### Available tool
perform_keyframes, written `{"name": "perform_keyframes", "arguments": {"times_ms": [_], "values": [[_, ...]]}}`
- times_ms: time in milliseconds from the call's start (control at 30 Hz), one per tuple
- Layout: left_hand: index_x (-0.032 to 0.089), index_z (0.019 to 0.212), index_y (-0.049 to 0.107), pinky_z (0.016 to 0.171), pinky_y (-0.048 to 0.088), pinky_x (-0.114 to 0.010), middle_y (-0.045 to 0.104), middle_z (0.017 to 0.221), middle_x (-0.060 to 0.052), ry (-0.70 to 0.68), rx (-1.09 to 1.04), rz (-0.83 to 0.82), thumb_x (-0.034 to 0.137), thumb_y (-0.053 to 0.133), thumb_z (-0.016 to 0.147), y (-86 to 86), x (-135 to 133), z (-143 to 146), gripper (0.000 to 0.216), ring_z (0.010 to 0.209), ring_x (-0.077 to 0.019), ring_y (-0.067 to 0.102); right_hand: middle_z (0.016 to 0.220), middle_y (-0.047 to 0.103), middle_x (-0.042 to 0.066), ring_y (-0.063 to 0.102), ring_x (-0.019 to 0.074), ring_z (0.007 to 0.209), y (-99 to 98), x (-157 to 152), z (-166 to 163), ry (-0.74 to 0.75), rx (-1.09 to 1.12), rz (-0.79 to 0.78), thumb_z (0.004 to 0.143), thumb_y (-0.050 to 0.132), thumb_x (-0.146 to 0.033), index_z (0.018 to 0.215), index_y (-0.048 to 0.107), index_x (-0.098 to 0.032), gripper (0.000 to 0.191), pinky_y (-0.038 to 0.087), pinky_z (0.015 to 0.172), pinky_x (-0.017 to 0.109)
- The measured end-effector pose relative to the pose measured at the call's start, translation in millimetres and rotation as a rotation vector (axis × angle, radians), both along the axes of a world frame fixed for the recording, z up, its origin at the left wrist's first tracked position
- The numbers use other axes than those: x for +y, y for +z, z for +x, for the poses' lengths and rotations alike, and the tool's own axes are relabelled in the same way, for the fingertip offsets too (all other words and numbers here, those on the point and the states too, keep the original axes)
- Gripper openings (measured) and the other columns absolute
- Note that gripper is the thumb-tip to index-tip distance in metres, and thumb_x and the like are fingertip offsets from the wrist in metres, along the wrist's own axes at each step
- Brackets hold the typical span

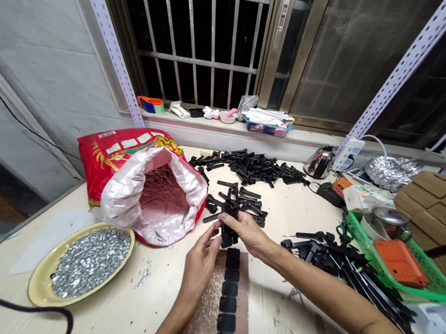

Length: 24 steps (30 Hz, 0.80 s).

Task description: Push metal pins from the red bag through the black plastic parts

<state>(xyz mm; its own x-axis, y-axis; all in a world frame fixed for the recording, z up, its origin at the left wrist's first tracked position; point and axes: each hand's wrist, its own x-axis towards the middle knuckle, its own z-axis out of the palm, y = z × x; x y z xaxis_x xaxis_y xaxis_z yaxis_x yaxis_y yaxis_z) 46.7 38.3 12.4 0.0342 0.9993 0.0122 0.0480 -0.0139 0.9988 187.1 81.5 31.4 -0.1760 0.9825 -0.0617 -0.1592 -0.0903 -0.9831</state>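
My right hand (247, 232) is closed around black plastic parts (228, 235), which stand bunched together above the far end of a brown board. My left hand (202, 251) is beside them on the left, its fingers bent and its fingertips against the same parts; whether it pinches something small is hidden. Below my hands, a row of black square pads (226, 322) runs along the brown board (204, 322) toward me. Just beyond, several loose black plastic parts (250, 194) lie on the table.
At left, a red bag (128, 146) lies open with thin reddish-brown rods (166, 189), beside a yellow plate (38, 279) of small metal pieces. A pile of black parts (248, 165) lies behind. Black tools (344, 259), a green basket (436, 291) and cardboard boxes (432, 208) crowd the right.
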Motion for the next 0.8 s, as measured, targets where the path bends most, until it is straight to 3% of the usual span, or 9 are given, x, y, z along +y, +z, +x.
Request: {"name": "perform_keyframes", "arguments": {"times_ms": [100, 200, 300, 400, 500, 567, 667, 733, 800], "values": [[0.020, 0.123, 0.056, 0.086, 0.051, -0.032, 0.062, 0.121, -0.010, -0.022, -0.179, -0.113, 0.040, 0.063, 0.079, 2.6, -1.5, 6.2, 0.048, 0.107, -0.0227, 0.060, 0.074, 0.059, 0.001, 0.052, 0.0121, 0.066, 1.2, -12.8, 1.0, -0.073, -0.130, 0.137, 0.081, 0.059, -0.053, 0.085, 0.062, -0.014, 0.040, 0.041, 0.058, 0.023], [0.010, 0.100, 0.063, 0.064, 0.056, -0.031, 0.069, 0.083, -0.011, -0.068, -0.367, -0.433, 0.046, 0.059, 0.081, 5.0, -8.7, -1.8, 0.041, 0.067, -0.0178, 0.066, 0.080, 0.059, 0.003, 0.051, 0.0154, 0.075, -0.8, -21.3, 9.9, -0.120, -0.544, 0.523, 0.087, 0.055, -0.044, 0.093, 0.065, -0.017, 0.030, 0.041, 0.066, 0.028], [0.009, 0.083, 0.064, 0.048, 0.052, -0.029, 0.064, 0.065, -0.008, -0.270, -0.517, -0.796, 0.051, 0.051, 0.084, 4.6, -13.6, -11.3, 0.044, 0.046, -0.0142, 0.058, 0.094, 0.062, 0.006, 0.050, 0.0182, 0.086, -7.6, -35.2, 14.3, 0.007, -0.916, 1.000, 0.087, 0.056, -0.032, 0.105, 0.066, -0.024, 0.022, 0.038, 0.078, 0.035], [0.013, 0.084, 0.063, 0.050, 0.051, -0.025, 0.066, 0.069, -0.005, -0.198, -0.606, -0.837, 0.032, 0.062, 0.081, -0.8, -12.2, -13.1, 0.019, 0.053, -0.0132, 0.060, 0.109, 0.061, 0.006, 0.050, 0.0183, 0.093, -12.8, -50.6, 13.2, 0.221, -0.978, 1.196, 0.090, 0.051, -0.026, 0.114, 0.062, -0.027, 0.027, 0.039, 0.085, 0.037], [0.013, 0.082, 0.063, 0.056, 0.051, -0.022, 0.067, 0.073, -0.004, -0.104, -0.652, -0.760, 0.021, 0.069, 0.074, -6.1, -7.6, -13.0, 0.013, 0.058, -0.0114, 0.060, 0.126, 0.054, 0.009, 0.049, 0.0196, 0.109, -10.5, -57.9, 13.6, 0.284, -0.796, 1.060, 0.091, 0.048, -0.026, 0.121, 0.058, -0.022, 0.032, 0.040, 0.092, 0.037], [0.013, 0.085, 0.063, 0.057, 0.051, -0.024, 0.067, 0.075, -0.005, -0.063, -0.580, -0.630, 0.031, 0.071, 0.071, -6.9, -5.7, -14.7, 0.024, 0.058, -0.0122, 0.060, 0.127, 0.052, 0.012, 0.050, 0.0196, 0.113, -7.3, -57.0, 14.1, 0.146, -0.593, 0.790, 0.092, 0.049, -0.033, 0.121, 0.057, -0.018, 0.034, 0.041, 0.095, 0.036], [0.014, 0.090, 0.064, 0.068, 0.050, -0.028, 0.068, 0.085, -0.006, 0.035, -0.255, -0.266, 0.045, 0.066, 0.073, -5.2, -6.8, -16.4, 0.036, 0.073, -0.0171, 0.063, 0.108, 0.062, 0.010, 0.058, 0.0199, 0.099, -7.9, -51.4, 9.0, -0.017, -0.344, 0.286, 0.089, 0.050, -0.047, 0.109, 0.061, -0.014, 0.040, 0.045, 0.089, 0.034], [0.017, 0.094, 0.064, 0.080, 0.048, -0.029, 0.068, 0.095, -0.006, 0.036, -0.036, -0.084, 0.046, 0.061, 0.078, -4.4, -9.5, -14.4, 0.033, 0.091, -0.0207, 0.062, 0.089, 0.065, 0.007, 0.060, 0.0191, 0.083, -13.3, -48.2, 0.1, 0.044, -0.234, 0.051, 0.085, 0.049, -0.057, 0.096, 0.064, -0.013, 0.048, 0.047, 0.078, 0.032], [0.018, 0.099, 0.063, 0.088, 0.045, -0.030, 0.066, 0.103, -0.007, -0.006, 0.052, -0.023, 0.044, 0.057, 0.081, -5.0, -11.9, -10.8, 0.032, 0.104, -0.0225, 0.059, 0.080, 0.064, 0.006, 0.059, 0.0176, 0.075, -20.1, -46.4, -11.6, 0.090, -0.160, -0.068, 0.083, 0.047, -0.063, 0.088, 0.064, -0.012, 0.054, 0.047, 0.070, 0.029]]}}
